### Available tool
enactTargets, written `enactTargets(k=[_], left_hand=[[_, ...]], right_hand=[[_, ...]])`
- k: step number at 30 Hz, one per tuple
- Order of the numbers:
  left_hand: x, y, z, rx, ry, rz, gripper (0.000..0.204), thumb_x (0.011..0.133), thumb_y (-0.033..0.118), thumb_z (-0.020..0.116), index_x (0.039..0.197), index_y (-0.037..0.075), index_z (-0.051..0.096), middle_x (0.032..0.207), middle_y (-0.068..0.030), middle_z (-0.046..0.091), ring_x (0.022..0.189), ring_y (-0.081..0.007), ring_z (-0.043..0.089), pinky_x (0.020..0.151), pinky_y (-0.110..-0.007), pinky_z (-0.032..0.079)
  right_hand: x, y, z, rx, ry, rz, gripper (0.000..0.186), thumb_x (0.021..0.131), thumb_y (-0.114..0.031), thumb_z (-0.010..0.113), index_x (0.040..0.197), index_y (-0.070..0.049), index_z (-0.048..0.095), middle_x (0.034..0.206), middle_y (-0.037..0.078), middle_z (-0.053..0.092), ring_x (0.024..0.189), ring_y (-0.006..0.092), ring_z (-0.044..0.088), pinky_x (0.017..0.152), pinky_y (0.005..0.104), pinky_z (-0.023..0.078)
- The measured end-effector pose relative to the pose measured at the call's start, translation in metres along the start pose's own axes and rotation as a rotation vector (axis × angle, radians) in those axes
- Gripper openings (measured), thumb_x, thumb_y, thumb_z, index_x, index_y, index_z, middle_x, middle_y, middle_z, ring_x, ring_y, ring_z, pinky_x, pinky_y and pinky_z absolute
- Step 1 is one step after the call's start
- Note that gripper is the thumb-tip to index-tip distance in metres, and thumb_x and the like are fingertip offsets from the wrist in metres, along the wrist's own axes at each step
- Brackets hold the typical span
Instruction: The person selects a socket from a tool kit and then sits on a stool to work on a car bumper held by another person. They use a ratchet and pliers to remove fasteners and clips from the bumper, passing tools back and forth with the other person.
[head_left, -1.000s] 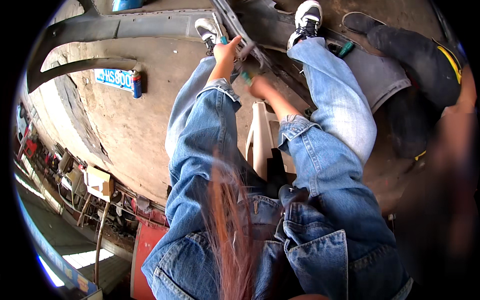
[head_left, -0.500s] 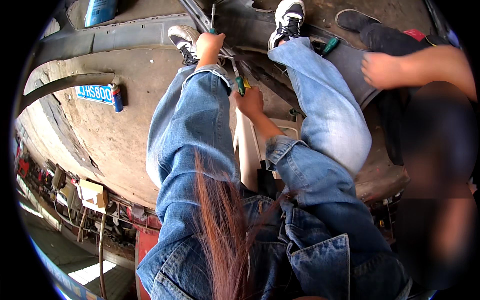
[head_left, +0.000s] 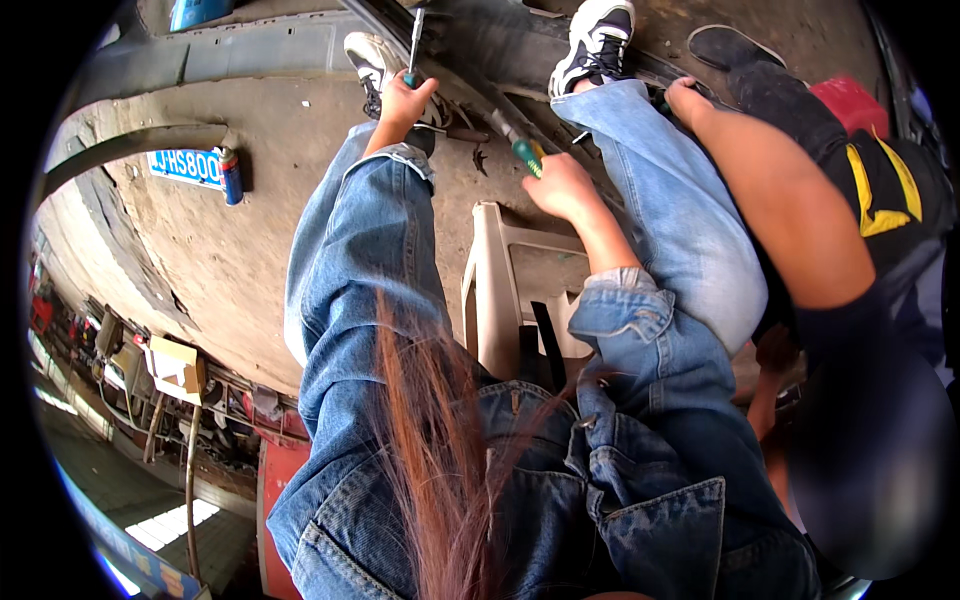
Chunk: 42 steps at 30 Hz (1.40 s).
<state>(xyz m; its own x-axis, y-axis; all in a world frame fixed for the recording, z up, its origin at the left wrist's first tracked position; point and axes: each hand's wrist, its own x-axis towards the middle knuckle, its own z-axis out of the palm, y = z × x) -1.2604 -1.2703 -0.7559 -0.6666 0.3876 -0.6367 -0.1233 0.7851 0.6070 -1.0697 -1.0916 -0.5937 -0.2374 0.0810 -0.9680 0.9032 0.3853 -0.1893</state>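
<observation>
My left hand [head_left: 405, 105] grips a green-handled screwdriver [head_left: 416, 45], its metal shaft upright beside my left sneaker [head_left: 370, 65]. My right hand [head_left: 555, 185] is wrapped round another green-handled tool [head_left: 528, 152], whose metal end points up-left toward a long dark trim strip [head_left: 462, 72]. Whether its tip touches the strip is hard to tell. A larger dark plastic panel [head_left: 230, 58] lies across the floor at the top.
A co-worker's bare arm [head_left: 780, 200] reaches beside my right sneaker [head_left: 595, 40]. A beige plastic stool [head_left: 488, 260] stands between my legs. A spray can [head_left: 230, 178], blue plate [head_left: 183, 167], blue container [head_left: 200, 12], cardboard box [head_left: 175, 368] and red cabinet [head_left: 275, 500] surround me.
My right hand has shifted up and right with its tool. My left hand has moved slightly left. The co-worker's arm has reached up to beside my right shoe.
</observation>
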Motion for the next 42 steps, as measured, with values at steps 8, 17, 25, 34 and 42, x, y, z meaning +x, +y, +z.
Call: enactTargets(k=[8, 17, 25, 34, 42], left_hand=[[-0.003, 0.012, 0.002, -0.045, -0.005, 0.017, 0.036, 0.074, 0.033, 0.069, 0.082, -0.001, 0.059, 0.060, -0.0008, 0.055, 0.055, -0.0105, 0.050, 0.054, -0.028, 0.044], [-0.002, 0.001, 0.011, -0.076, 0.046, 0.072, 0.034, 0.072, 0.030, 0.070, 0.088, 0.000, 0.061, 0.065, -0.0017, 0.058, 0.060, -0.0115, 0.052, 0.060, -0.029, 0.045], [-0.004, -0.008, 0.017, -0.070, 0.090, 0.037, 0.035, 0.071, 0.030, 0.070, 0.087, 0.001, 0.062, 0.069, -0.0024, 0.060, 0.062, -0.0130, 0.055, 0.062, -0.030, 0.046], [-0.004, -0.010, 0.018, 0.014, 0.075, 0.032, 0.047, 0.073, 0.042, 0.072, 0.091, 0.000, 0.060, 0.072, -0.0060, 0.062, 0.066, -0.0158, 0.059, 0.065, -0.030, 0.048], [-0.020, 0.007, -0.011, 0.047, -0.062, -0.043, 0.057, 0.080, 0.053, 0.060, 0.091, -0.003, 0.057, 0.079, -0.0212, 0.063, 0.079, -0.0346, 0.062, 0.073, -0.041, 0.047]], right_hand=[[0.051, -0.002, 0.029, 0.481, -0.167, -0.054, 0.031, 0.074, -0.026, 0.062, 0.069, 0.003, 0.054, 0.068, 0.012, 0.055, 0.068, 0.0202, 0.053, 0.064, 0.0369, 0.042], [0.063, -0.018, 0.023, 0.460, -0.241, 0.053, 0.030, 0.076, -0.028, 0.064, 0.068, -0.001, 0.053, 0.069, 0.004, 0.051, 0.067, 0.0144, 0.046, 0.063, 0.0317, 0.036], [0.060, -0.034, 0.020, 0.321, -0.181, -0.036, 0.029, 0.076, -0.025, 0.062, 0.066, 0.000, 0.053, 0.065, 0.006, 0.053, 0.063, 0.0156, 0.048, 0.059, 0.0345, 0.037], [0.057, -0.043, 0.019, 0.175, -0.155, -0.035, 0.035, 0.073, -0.026, 0.059, 0.077, 0.009, 0.060, 0.077, 0.023, 0.061, 0.076, 0.0313, 0.063, 0.067, 0.0389, 0.047], [0.067, -0.028, 0.024, 0.289, -0.194, -0.075, 0.024, 0.077, -0.022, 0.055, 0.067, 0.000, 0.050, 0.059, 0.006, 0.050, 0.052, 0.0162, 0.050, 0.050, 0.0327, 0.041]])
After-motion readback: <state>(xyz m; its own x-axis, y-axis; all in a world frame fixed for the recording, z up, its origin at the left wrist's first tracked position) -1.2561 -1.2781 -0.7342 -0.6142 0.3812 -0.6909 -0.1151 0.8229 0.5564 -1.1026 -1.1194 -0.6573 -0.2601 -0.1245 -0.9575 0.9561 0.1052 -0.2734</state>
